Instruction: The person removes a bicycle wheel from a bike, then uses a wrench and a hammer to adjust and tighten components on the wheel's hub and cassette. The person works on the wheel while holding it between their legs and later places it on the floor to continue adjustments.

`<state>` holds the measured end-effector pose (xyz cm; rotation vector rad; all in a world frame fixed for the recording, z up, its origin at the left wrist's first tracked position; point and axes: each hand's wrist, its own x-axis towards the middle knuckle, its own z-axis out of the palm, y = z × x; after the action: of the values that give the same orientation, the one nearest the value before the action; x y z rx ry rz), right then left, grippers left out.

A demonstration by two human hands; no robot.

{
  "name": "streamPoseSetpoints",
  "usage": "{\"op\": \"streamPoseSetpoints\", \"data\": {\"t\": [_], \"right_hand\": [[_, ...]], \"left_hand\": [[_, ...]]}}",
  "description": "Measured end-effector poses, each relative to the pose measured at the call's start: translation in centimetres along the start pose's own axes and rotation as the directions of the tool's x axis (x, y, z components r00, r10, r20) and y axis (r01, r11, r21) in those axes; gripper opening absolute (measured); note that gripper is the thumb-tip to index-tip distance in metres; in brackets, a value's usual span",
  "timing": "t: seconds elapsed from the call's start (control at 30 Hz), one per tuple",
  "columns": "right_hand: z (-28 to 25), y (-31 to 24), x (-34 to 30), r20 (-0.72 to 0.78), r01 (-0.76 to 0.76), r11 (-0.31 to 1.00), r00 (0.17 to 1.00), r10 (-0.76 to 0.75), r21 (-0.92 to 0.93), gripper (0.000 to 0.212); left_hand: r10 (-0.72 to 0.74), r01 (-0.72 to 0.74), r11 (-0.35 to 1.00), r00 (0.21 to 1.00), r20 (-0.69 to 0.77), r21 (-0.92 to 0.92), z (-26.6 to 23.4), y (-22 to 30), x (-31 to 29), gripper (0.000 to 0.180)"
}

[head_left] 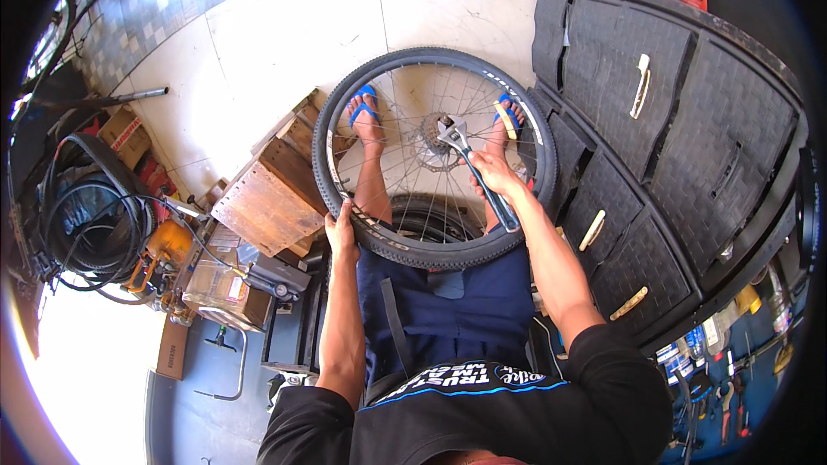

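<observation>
1. Work: a bicycle wheel (435, 158), sprocket side up, lies across the seated person's lap; its near edge rests on the blue shorts (448, 319), the far part reaches out over the feet. Support at the far edge: cannot tell.
2. Right hand (494, 174): narrow, fingers curled around the handle of an adjustable wrench (501, 209). The handle runs past the palm toward the body.
3. Left hand (342, 231): gripping the tyre and rim at the wheel's near left edge, thumb on top.
4. Wrench head: over the middle of the sprockets (429, 128), at the axle. Whether its jaws are seated on a part or only in front of it cannot be told from this view.
5. Step in hand (judgement): fitting the wrench at the hub, or turning it there. Loosening or tightening: not decidable here.
6. Next move (judgement): calls for jaws squared and snug on the flats, then an even pull on the handle, with the left hand braced against the wheel's turning. A loose fit could slip and put the knuckles into the spokes (392, 185).
7. Nearby: wooden crate (271, 194) to the left; black drawers (637, 86) to the right, just beside the tyre.
</observation>
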<state>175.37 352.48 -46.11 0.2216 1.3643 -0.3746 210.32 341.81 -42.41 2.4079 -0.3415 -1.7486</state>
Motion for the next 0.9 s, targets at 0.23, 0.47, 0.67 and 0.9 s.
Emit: {"op": "streamPoseSetpoints", "data": {"t": [0.23,0.47,0.67,0.9], "right_hand": [[-0.8,-1.1,5.9,0.08,-0.109,0.988,0.992,0.1,0.111,0.038],[-0.2,-2.2,6.5,-0.038,-0.11,0.989,0.993,0.114,0.098,0.036],[0.4,-4.1,6.3,-0.143,-0.21,0.975,0.97,0.199,-0.068,0.057],[-1.0,-5.6,5.5,-0.141,-0.198,0.968,0.974,0.177,-0.153,0.064]], "left_hand": [[0.033,-0.034,0.998,0.999,-0.023,-0.046,0.9,0.0,-0.2,0.043],[-0.014,0.016,0.988,1.0,0.012,-0.153,0.5,-0.1,0.1,0.047],[-0.037,0.069,0.948,0.993,0.109,-0.309,0.6,0.4,0.2,0.045],[0.025,0.006,0.961,0.994,0.109,-0.277,1.7,2.8,-1.6,0.037]]}}
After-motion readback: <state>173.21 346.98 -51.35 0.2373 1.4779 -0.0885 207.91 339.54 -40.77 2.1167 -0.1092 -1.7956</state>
